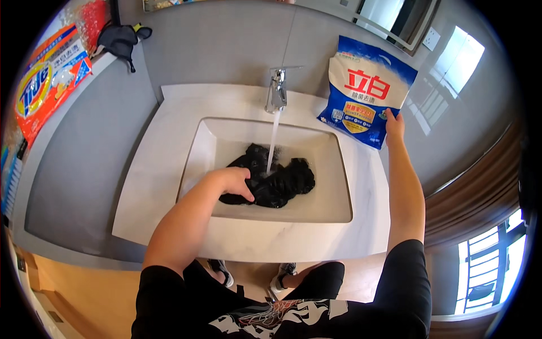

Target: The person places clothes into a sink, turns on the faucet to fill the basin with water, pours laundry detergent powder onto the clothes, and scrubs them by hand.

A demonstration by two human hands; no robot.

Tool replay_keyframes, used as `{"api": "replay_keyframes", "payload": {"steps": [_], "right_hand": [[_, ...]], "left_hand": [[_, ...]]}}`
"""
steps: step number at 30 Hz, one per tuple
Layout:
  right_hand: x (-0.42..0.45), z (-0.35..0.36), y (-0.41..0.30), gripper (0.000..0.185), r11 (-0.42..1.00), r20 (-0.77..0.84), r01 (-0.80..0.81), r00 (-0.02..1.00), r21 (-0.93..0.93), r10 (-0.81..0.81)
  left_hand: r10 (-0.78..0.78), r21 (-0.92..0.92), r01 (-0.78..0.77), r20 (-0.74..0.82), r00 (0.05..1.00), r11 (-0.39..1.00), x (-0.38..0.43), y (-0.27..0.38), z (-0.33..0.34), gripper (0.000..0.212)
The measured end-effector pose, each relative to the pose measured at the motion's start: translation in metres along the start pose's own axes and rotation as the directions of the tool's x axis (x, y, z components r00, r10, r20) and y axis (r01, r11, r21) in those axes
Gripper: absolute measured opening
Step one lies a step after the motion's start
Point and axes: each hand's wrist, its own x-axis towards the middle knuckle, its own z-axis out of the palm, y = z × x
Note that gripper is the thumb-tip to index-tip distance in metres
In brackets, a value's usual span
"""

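Wet black cloth [288,182] lies bunched in the white washbasin [330,203], partly under shallow water. My left hand [237,183] grips its left side, thumb towards me; some fingertips are hidden in the folds. A stream runs from the chrome faucet [277,93] onto the middle of the cloth. At the back right of the counter, a blue and white plastic bag of laundry detergent [366,91] stands upright, leaning back slightly. My right hand [394,127] holds the lower right edge of this bag, thumb on its front and the other fingers behind it.
An orange Tide bag [46,84] stands on the grey ledge [38,169] at left. A dark pouch-like item [118,40] hangs over that ledge's far end. Below the Tide bag is a blue-and-white bristled brush [12,182]. A brown curtain [474,190] hangs at right.
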Motion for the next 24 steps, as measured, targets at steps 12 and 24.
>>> {"api": "replay_keyframes", "payload": {"steps": [12, 24], "right_hand": [[-0.095, -0.032, -0.189, 0.029, 0.473, 0.316, 0.644, 0.735, -0.602, -0.599], [-0.188, 0.030, -0.248, 0.021, 0.126, 0.732, 0.888, 0.438, -0.441, -0.521]], "left_hand": [[-0.021, -0.136, 0.027, 0.048, 0.999, 0.990, 0.013, -0.013, 0.000, 0.087], [-0.035, -0.046, 0.035, 0.007, 0.999, 0.998, -0.012, -0.006, 0.003, 0.089]]}}
